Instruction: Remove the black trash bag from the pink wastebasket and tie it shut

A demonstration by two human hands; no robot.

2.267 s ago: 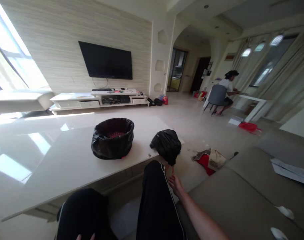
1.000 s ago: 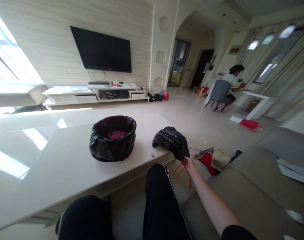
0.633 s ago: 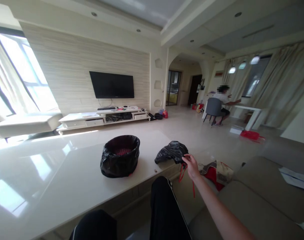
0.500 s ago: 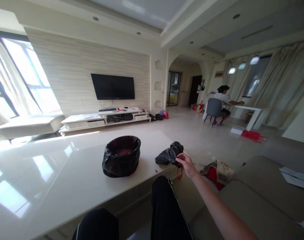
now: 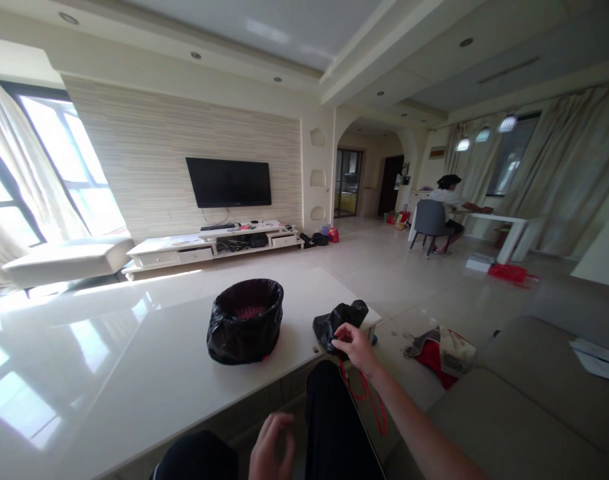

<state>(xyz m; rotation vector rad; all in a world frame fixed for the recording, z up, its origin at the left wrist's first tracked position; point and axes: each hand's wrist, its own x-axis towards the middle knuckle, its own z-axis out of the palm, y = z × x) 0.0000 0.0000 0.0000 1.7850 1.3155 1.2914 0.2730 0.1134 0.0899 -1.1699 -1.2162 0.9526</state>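
Note:
My right hand [image 5: 354, 345] reaches over the table's front right end. Its thumb and fingertips pinch a crumpled black plastic bag [image 5: 351, 312]; exactly which fold they hold is hidden. A red drawstring [image 5: 381, 415] dangles below that hand in a long loop beside my right knee. Between my knees is my left hand [image 5: 271, 448], its fingers curled loosely, thumb apart, with nothing in it. Left of the bag, a round bin [image 5: 251, 311] with a pinkish-red patterned inside stands upright on the white table [image 5: 149, 393]. A black bag liner [image 5: 244, 341] covers its outside and rim.
A tiny brownish bit [image 5: 315, 349] lies near the table edge. To the right are a grey sofa [image 5: 524, 393] and a red and beige cloth item [image 5: 441, 353] beside it. Farther back, a person [image 5: 447, 193] sits at a white table [image 5: 511, 227].
My right hand has moved left and slightly down, onto the black bag. More red drawstring hangs out in a longer loop. My left hand has come into view at the bottom.

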